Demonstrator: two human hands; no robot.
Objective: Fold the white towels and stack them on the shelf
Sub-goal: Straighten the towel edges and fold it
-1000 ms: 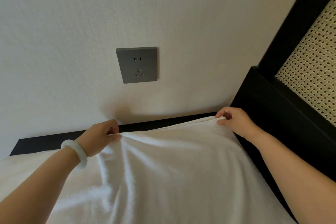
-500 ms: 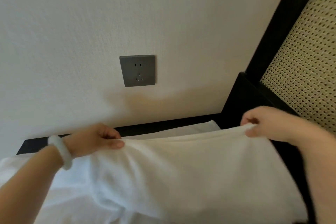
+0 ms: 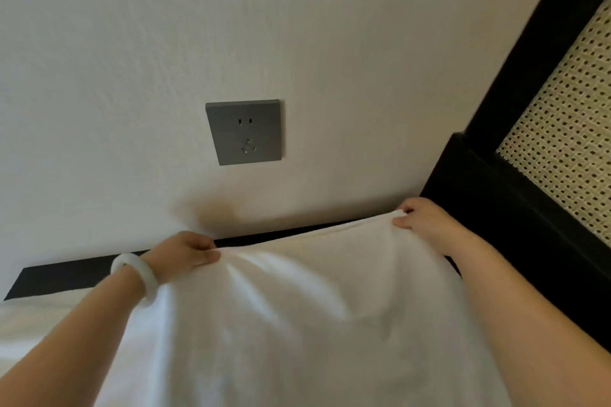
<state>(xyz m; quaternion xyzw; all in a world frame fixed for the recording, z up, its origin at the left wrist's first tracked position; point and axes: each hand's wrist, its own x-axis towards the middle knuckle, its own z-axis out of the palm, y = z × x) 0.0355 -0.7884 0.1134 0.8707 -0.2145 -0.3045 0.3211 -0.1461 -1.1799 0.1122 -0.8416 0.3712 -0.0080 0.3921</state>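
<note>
A white towel (image 3: 297,314) spreads from the bottom of the view up to the wall, over a black surface (image 3: 66,277). My left hand (image 3: 185,254), with a pale bangle on the wrist, pinches the towel's far left corner. My right hand (image 3: 426,218) pinches the far right corner next to the black frame. The far edge between the two hands is stretched and slightly raised. More white cloth (image 3: 39,327) lies at the lower left, under my left forearm.
A pale wall (image 3: 198,26) stands straight ahead with a grey socket plate (image 3: 244,132) on it. A black frame (image 3: 515,182) with a woven cane panel (image 3: 568,129) rises on the right.
Half a second ago the towel's far edge was pulled back toward me and my right hand was lifted; now both hands have carried that edge forward to the wall again.
</note>
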